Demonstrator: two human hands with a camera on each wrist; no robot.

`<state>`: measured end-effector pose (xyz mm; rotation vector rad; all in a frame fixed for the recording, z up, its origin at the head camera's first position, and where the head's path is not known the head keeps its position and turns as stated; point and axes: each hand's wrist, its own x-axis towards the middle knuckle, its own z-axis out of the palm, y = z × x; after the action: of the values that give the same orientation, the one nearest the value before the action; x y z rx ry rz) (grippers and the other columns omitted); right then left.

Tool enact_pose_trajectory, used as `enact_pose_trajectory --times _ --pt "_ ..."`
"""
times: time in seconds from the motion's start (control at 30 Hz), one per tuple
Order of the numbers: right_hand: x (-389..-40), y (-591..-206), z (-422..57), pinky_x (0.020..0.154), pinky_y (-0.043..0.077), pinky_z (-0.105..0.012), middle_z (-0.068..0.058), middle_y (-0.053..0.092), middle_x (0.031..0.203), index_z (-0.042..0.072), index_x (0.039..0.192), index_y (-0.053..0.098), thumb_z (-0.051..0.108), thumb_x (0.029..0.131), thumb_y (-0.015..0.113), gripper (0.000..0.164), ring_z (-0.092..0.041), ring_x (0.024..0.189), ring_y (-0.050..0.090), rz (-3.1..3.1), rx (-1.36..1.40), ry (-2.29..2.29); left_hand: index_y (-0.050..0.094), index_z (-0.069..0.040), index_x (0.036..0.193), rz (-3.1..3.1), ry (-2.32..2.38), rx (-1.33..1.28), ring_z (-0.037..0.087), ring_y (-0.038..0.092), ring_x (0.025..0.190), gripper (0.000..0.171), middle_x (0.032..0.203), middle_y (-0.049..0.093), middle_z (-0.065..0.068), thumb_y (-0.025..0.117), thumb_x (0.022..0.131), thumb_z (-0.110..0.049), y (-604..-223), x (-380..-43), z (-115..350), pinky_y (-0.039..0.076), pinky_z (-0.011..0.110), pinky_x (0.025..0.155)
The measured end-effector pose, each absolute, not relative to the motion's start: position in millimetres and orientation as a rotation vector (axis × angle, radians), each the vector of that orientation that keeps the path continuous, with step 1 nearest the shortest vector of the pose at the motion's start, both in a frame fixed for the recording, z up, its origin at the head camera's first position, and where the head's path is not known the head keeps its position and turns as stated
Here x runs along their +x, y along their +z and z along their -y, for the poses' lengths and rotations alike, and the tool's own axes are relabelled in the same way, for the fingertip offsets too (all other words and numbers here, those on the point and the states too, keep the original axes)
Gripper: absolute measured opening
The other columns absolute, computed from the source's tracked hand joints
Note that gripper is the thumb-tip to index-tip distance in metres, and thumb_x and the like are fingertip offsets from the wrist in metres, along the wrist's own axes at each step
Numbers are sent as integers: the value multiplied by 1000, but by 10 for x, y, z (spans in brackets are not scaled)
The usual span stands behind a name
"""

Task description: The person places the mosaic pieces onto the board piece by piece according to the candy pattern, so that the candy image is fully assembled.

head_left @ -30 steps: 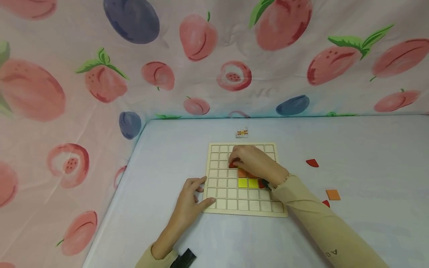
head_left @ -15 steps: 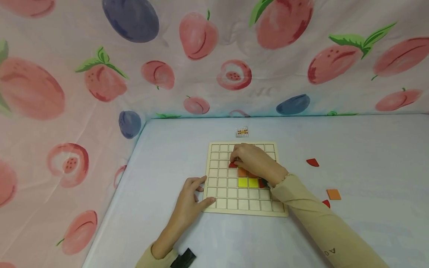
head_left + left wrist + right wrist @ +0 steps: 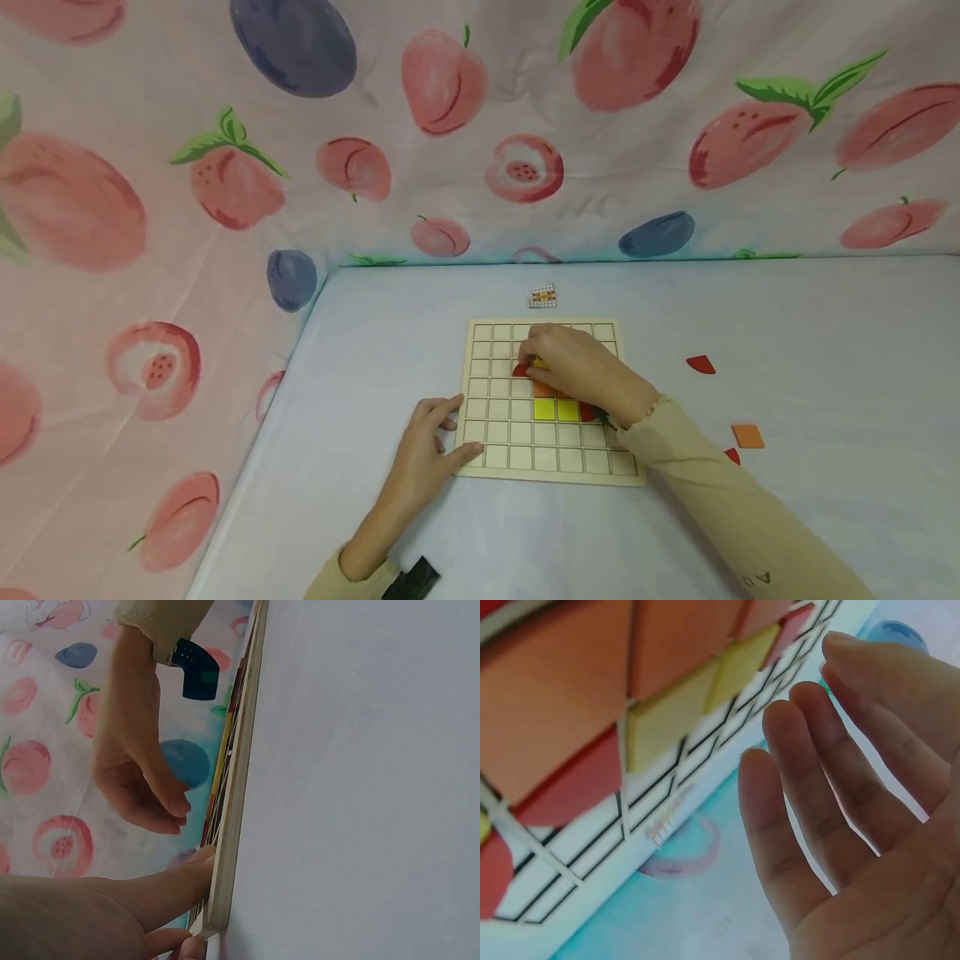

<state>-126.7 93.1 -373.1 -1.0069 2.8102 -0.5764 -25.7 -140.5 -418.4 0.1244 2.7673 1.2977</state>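
Note:
A pale wooden board [image 3: 521, 460] with a square grid lies on the table. It bears yellow tiles [image 3: 555, 410], orange tiles [image 3: 542, 389] and red rounded pieces; one red piece [image 3: 521, 371] sits just left of my right fingertips. Over the board's upper middle is my right hand [image 3: 573, 358], hiding part of the pattern. Its fingers look loosely bent in the right wrist view, with nothing between them. My left hand [image 3: 420, 458] rests at the board's left edge, thumb laid over the near corner and other fingers against the side.
Behind the board lies a small pattern card [image 3: 542, 296]. On the right are a red quarter-round piece [image 3: 701, 364], an orange square tile [image 3: 747, 436] and another red piece [image 3: 732, 456], partly behind the right sleeve. A fruit-print cloth [image 3: 450, 183] stands at the back and left.
My right hand has shifted slightly right, off the red piece, and a bit of yellow now shows by its fingers. The left hand and the board stay in place.

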Motion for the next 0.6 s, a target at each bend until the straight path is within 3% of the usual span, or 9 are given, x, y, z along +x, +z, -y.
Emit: enact_pose_trajectory --times 0.4,0.6 --pt "-1049 -3599 -1069 84 54 -35 -3 68 100 11 101 76 19 86 79 18 -18 94 59 -2878 -995 -537 56 -1 137 -2772 1294 131 14 46 81 65 122 54 10 84 80 -15 -4175 -250 1398 42 21 67" --pt "-939 -3571 -1184 78 55 -34 -4 67 98 8 101 74 19 85 79 20 -17 87 62 -2911 -1014 -539 56 0 137 -2775 1290 129 14 47 83 66 124 54 11 84 80 -14 -4168 -246 1398 42 21 67"
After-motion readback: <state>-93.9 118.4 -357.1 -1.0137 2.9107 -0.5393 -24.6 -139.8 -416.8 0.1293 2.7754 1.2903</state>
